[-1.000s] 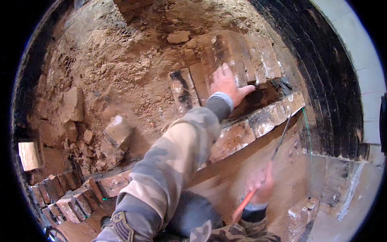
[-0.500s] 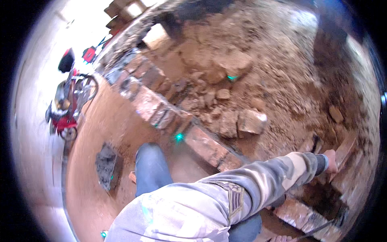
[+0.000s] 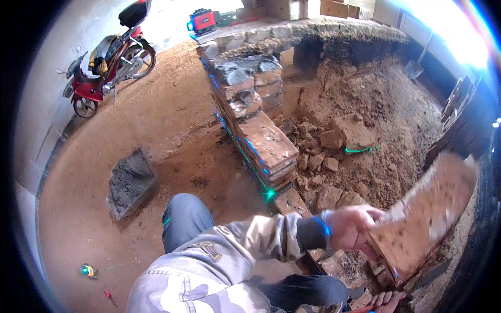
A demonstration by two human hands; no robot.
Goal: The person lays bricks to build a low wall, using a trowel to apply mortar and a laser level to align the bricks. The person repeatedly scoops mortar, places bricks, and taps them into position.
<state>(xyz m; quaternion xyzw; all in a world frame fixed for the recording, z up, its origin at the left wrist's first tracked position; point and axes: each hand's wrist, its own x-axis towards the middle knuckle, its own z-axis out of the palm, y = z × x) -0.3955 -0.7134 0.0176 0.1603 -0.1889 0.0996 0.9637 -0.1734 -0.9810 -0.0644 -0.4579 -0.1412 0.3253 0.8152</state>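
My left hand [image 3: 356, 228] grips the near-left edge of a large, flat reddish-brown brick [image 3: 428, 219], held up tilted at the right, its far end slightly blurred. At the lower edge, my right hand [image 3: 386, 301] has its fingers curled round a thin reddish handle [image 3: 361, 310]; the rest of that tool is out of sight. Below the held brick lie rough, mortar-smeared bricks [image 3: 344, 268]. Farther off, a low brick wall [image 3: 269, 141] runs away from me, with grey mortar [image 3: 237, 73] on its far end.
A pile of grey mortar [image 3: 130, 182] sits on the dirt floor at left. Broken lumps and loose earth [image 3: 376, 125] lie beyond the wall. A red motorcycle [image 3: 107, 68], a red laser level [image 3: 202, 22], a shovel [image 3: 415, 68] and a yellow tape measure [image 3: 88, 271] are farther out.
My left hand has come back toward me and lifted the brick, which now stands tilted in its grip. The view has swung, showing more of the wall and floor.
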